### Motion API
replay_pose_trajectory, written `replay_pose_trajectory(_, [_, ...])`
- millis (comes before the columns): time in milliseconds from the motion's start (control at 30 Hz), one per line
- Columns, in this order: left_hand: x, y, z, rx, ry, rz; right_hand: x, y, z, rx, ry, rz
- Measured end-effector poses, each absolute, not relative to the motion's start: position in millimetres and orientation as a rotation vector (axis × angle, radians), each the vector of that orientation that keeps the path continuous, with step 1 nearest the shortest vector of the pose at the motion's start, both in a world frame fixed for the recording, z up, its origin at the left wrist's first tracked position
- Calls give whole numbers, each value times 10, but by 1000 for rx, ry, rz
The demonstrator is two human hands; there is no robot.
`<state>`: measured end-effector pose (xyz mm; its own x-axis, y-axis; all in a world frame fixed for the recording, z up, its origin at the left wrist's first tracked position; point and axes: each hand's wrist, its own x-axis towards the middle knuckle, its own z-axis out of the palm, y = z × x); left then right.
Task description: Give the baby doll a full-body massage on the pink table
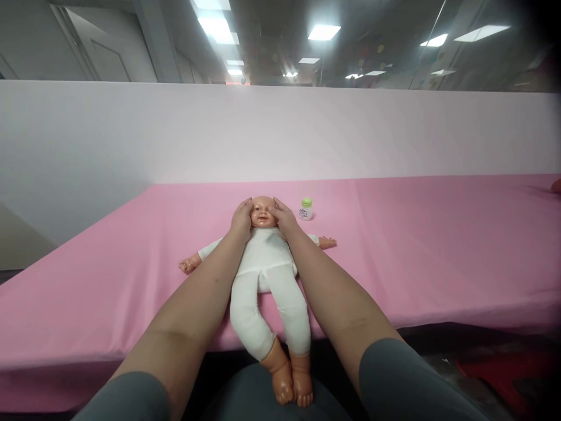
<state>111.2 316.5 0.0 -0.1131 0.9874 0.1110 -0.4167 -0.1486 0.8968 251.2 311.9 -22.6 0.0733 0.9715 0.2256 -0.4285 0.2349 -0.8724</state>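
A baby doll with a white cloth body lies on its back, head away from me and feet over the near table edge. My left hand rests along the left side of the doll's head, fingers stretched out. On the opposite side, my right hand lies against the head, its thumb on the cheek near the eye. Both hands touch the head without closing round it; some fingertips are hidden. Just right of my right hand stands a small white jar with a green lid.
A pink cloth covers the wide table. Behind it runs a white low wall with glass above. At the far right edge, a small part of something skin-coloured shows. A red object is below the table at right.
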Motion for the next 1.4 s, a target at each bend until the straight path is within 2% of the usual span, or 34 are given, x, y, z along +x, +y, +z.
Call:
replay_pose_trajectory(433, [1116, 3152, -38, 1168, 993, 1574, 2504, 3038, -164, -943, -1090, 964])
replay_pose_trajectory(700, [1127, 3174, -23, 1074, 985, 1558, 2509, 3042, -129, -894, -1031, 1024])
replay_pose_trajectory(1067, [1098, 3222, -51, 950, 914, 1512, 2545, 3158, -220, -780, -920, 1287])
replay_pose_trajectory(1400, [1097, 3199, -29, 916, 905, 1506, 2547, 3164, -231, -812, -905, 1280])
